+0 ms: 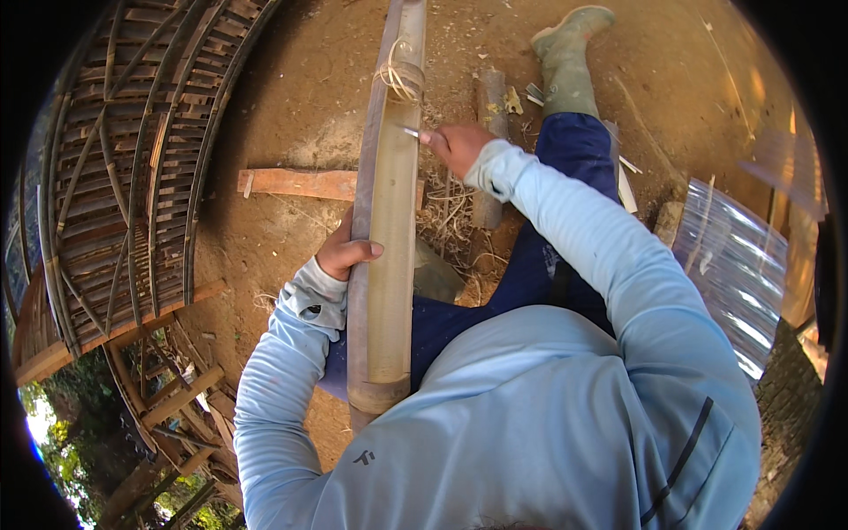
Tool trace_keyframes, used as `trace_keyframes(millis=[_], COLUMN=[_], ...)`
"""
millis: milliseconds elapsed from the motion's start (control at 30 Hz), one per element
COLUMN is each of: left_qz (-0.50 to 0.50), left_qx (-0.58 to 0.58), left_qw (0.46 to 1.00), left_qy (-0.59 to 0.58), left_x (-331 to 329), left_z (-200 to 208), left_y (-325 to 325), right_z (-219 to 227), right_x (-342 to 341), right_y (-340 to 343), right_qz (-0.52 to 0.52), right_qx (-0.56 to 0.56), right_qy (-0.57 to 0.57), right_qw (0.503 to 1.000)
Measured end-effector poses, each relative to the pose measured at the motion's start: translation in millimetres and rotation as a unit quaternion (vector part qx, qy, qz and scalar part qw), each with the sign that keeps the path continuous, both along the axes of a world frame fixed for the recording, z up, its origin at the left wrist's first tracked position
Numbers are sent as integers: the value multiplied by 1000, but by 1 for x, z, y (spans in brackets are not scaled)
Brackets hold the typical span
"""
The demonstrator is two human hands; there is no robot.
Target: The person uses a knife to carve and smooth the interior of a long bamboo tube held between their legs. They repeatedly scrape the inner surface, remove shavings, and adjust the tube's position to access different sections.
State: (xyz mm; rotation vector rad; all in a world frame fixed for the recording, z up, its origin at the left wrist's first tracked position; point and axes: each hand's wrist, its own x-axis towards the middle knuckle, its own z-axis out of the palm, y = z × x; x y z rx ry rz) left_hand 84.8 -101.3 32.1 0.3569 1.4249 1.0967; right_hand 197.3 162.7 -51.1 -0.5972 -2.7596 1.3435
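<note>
A long split bamboo pole (393,221), hollow side up, runs from my lap away from me across my legs. My left hand (347,253) is closed round its left edge, the thumb lying over the rim. In my right hand (458,147) is a small knife (410,132), mostly hidden by the fingers. Its short blade points left, over the hollow near the pole's right rim; whether it touches, I cannot tell. Just beyond the blade, thin pale curled shavings (399,79) cling at a node of the bamboo.
A reddish wooden board (296,183) lies across beneath the pole. A log (490,115) and loose shavings (449,212) are on the dirt floor (291,106). My booted leg (568,75) stretches ahead. A slatted bamboo frame (132,168) stands left; clear corrugated sheeting (733,265) is at right.
</note>
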Motion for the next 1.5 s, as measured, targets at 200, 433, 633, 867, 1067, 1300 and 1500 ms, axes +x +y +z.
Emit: trace_keyframes(millis=[200,433,633,867,1067,1300,1500], left_qz=[4,23,-3,-4,8,13,17], left_qx=[-6,-5,5,15,-4,-11,-23], left_qw=[1000,1000,999,999,1000,1000,999], left_qy=[-28,-21,42,47,28,-6,14], left_x=[7,14,10,8,7,7,4], left_z=[11,16,1,-5,-3,3,0], left_y=[4,9,2,-4,-3,0,-2], right_z=[44,49,40,34,13,-7,30], right_x=[67,81,63,45,5,-25,8], right_y=[-58,-71,-57,-43,4,41,-3], right_qz=[48,75,66,41,16,14,35], right_qx=[-17,-4,16,20,32,49,-17], right_qy=[-2,23,23,29,-12,-34,-74], right_qw=[999,997,997,999,999,998,996])
